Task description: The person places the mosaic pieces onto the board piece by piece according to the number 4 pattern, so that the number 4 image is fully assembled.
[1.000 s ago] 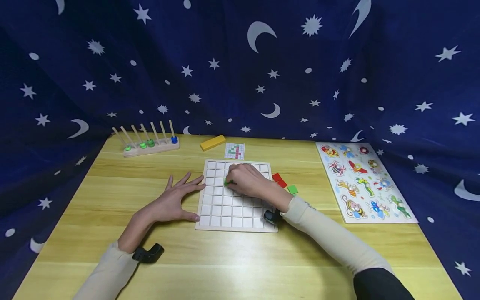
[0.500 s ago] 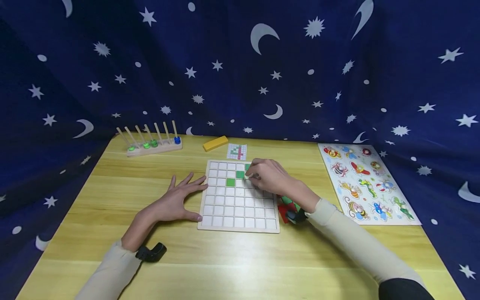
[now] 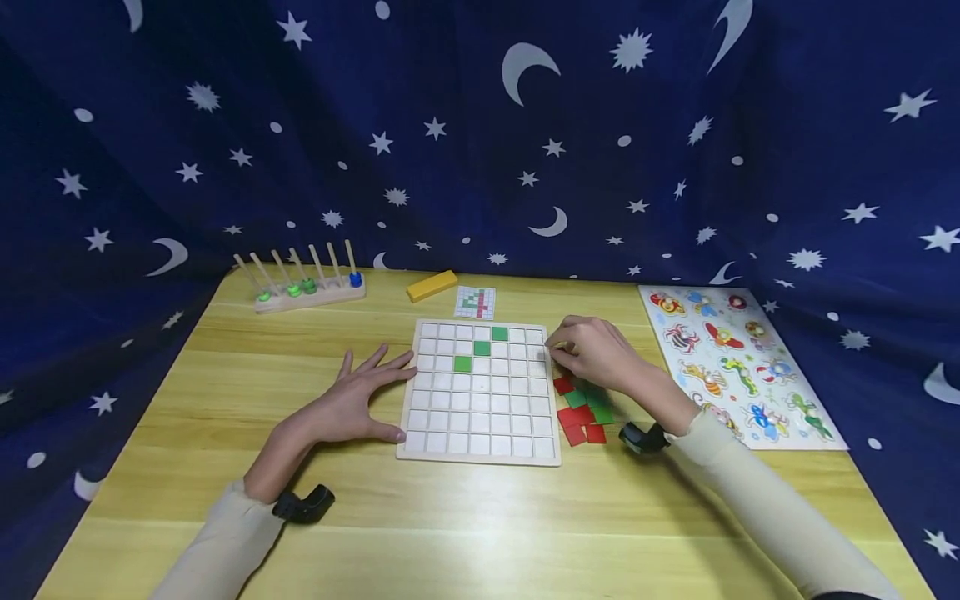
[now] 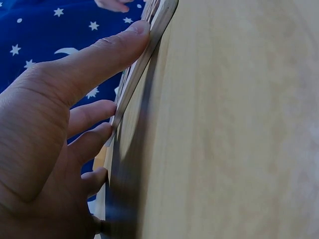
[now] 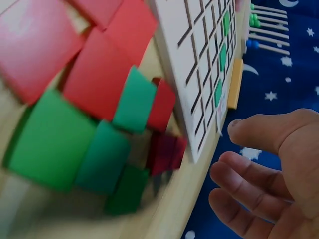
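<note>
A white gridded board point(image 3: 480, 421) in a wooden frame lies mid-table in the head view. Three green square tiles, the top one point(image 3: 499, 334) among them, sit in its cells along a diagonal. My left hand point(image 3: 352, 406) rests spread against the board's left edge, thumb and fingertips touching the frame, as the left wrist view also shows. Off the board's right edge hovers my right hand point(image 3: 600, 354); in the right wrist view its thumb and fingers point(image 5: 244, 189) are apart with nothing between them. Below it lies a loose heap of red tiles point(image 3: 576, 416) and green tiles point(image 3: 600, 408).
Behind the board lies a small card point(image 3: 475, 303) with a green and red grid pattern, beside a yellow block point(image 3: 432, 286). A peg stand point(image 3: 322, 295) with green and blue rings stands back left. At right is an insect picture puzzle point(image 3: 678, 392). A starry curtain point(image 3: 450, 200) encloses the table.
My right hand moved off the grid to the right, uncovering three green tiles there; the top one, partly covered half a second ago, now shows fully. The left hand stayed at the board's edge.
</note>
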`<state>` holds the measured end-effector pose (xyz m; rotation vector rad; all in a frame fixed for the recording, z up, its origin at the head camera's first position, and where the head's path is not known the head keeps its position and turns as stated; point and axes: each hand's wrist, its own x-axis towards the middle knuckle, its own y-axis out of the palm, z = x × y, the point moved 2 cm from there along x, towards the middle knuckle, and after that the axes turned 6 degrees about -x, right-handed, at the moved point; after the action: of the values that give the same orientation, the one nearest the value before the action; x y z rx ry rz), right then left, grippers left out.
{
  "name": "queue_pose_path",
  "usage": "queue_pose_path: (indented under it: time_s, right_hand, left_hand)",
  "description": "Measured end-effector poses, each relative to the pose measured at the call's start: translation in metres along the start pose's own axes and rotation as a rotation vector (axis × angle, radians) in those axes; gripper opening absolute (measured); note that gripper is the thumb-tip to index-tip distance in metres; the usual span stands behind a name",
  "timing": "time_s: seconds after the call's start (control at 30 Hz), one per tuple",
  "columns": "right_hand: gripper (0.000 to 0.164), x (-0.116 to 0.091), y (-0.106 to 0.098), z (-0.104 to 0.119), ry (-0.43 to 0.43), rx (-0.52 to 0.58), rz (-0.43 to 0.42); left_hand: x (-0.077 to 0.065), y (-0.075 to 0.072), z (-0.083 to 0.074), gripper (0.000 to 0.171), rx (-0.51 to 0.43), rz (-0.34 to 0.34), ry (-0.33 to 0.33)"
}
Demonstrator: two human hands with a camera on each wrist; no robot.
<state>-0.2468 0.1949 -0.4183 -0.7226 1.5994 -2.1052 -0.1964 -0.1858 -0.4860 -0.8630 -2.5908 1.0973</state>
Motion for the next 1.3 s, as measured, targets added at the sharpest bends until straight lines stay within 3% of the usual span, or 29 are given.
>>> queue_pose_path:
  time_s: [0.57, 0.87, 1.3]
  right_hand:
    - [0.016, -0.046, -0.002, -0.034, 0.045, -0.057, 0.057]
    - [0.019, -0.055, 0.003, -0.037, 0.08, -0.036, 0.098]
    - [0.03, -0.055, 0.007, -0.034, 0.061, -0.012, 0.114]
  left_hand:
    - [0.0, -0.001, 0.003, 0.096, -0.009, 0.005, -0.002]
    - [0.002, 0.001, 0.004, 0.096, -0.009, 0.01, -0.002]
    - [0.003, 0.001, 0.003, 0.097, -0.007, 0.012, -0.008]
